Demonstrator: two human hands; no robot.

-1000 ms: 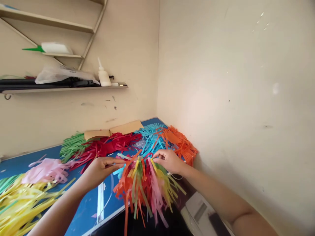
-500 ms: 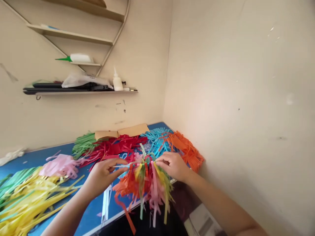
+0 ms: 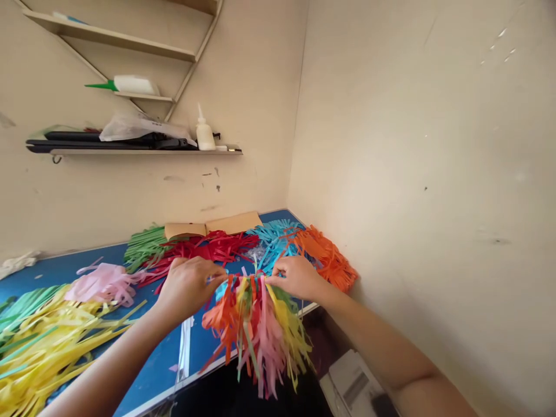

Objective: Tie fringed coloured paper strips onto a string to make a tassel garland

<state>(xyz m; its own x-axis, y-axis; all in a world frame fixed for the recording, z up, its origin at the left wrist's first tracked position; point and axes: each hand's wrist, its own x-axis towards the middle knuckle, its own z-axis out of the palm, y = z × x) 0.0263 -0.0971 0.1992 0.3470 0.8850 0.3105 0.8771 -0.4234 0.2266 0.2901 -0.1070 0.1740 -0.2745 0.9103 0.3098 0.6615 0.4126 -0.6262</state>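
A tassel garland [image 3: 264, 324] of orange, red, pink, green and yellow paper strips hangs over the near edge of the blue table [image 3: 160, 347]. My left hand [image 3: 191, 286] pinches its top at the left end, thumb against fingers. At the right end of the same top line, my right hand [image 3: 297, 278] pinches it too. The string under my fingertips is mostly hidden by the strips. Fringed red paper [image 3: 217, 246] and blue fringed paper [image 3: 275, 237] lie just behind my hands.
Orange fringe [image 3: 328, 258] sits at the right corner by the wall. Green fringe [image 3: 147, 246], pink strips [image 3: 102, 284] and yellow strips [image 3: 56, 341] spread on the left. Brown card [image 3: 234, 224] rests at the back. A wall shelf [image 3: 152, 152] holds a glue bottle [image 3: 205, 134].
Both hands have drawn the garland's top straighter, and its strips now hang down more evenly. My left hand has turned more palm-down. The view has shifted slightly.
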